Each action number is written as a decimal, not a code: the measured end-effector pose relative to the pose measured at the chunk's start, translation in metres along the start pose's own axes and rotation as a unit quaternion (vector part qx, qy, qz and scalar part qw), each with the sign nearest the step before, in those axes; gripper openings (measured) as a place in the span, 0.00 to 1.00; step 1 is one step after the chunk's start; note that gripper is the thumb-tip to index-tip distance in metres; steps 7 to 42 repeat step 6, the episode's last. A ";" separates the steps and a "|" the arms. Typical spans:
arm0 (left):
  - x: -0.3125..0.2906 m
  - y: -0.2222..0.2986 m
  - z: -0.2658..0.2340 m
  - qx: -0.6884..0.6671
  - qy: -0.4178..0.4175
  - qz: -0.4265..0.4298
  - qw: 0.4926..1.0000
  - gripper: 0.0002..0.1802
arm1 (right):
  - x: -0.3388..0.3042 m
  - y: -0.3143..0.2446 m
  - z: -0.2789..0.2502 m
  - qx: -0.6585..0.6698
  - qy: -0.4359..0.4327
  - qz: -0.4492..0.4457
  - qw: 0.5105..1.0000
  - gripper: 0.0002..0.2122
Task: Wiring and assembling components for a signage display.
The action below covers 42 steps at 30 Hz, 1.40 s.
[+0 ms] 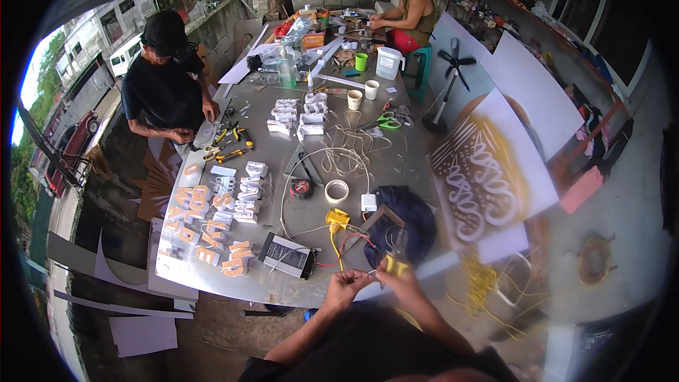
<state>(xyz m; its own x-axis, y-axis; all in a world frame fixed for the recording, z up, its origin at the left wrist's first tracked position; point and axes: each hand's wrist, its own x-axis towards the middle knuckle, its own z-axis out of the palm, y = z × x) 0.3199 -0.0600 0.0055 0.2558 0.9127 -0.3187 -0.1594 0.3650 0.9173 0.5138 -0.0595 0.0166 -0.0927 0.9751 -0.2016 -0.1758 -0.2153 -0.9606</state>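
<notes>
Near the table's front edge, my left hand (343, 290) is closed, its fingertips pinching a thin white wire (370, 273). My right hand (400, 277) is beside it, wrapped round yellow-handled pliers (397, 264) with the jaws pointing away from me. The wire runs between the two hands; its tip is too small to make out. Just beyond them lies a black-and-silver power supply box (286, 256) with red and white leads. A yellow socket (337, 218) on a yellow cord and a dark blue cloth (414, 223) lie close by.
Box-shaped letters (247, 198) and orange-faced letters (189, 212) cover the table's left. Masking tape (337, 191), a tape measure (300, 188), a white adapter (368, 202) and tangled cord (346, 159) lie mid-table. One person (166, 85) works at left, another (414, 14) at the far end.
</notes>
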 end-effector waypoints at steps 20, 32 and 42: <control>-0.007 -0.007 -0.017 -0.031 -0.010 0.012 0.999 0.10 | -0.004 0.002 0.020 -0.028 0.006 0.021 0.999 0.12; -0.007 -0.007 -0.017 -0.031 -0.010 0.012 0.999 0.10 | -0.004 0.002 0.020 -0.028 0.006 0.021 0.999 0.12; -0.007 -0.007 -0.017 -0.031 -0.010 0.012 0.999 0.10 | -0.004 0.002 0.020 -0.028 0.006 0.021 0.999 0.12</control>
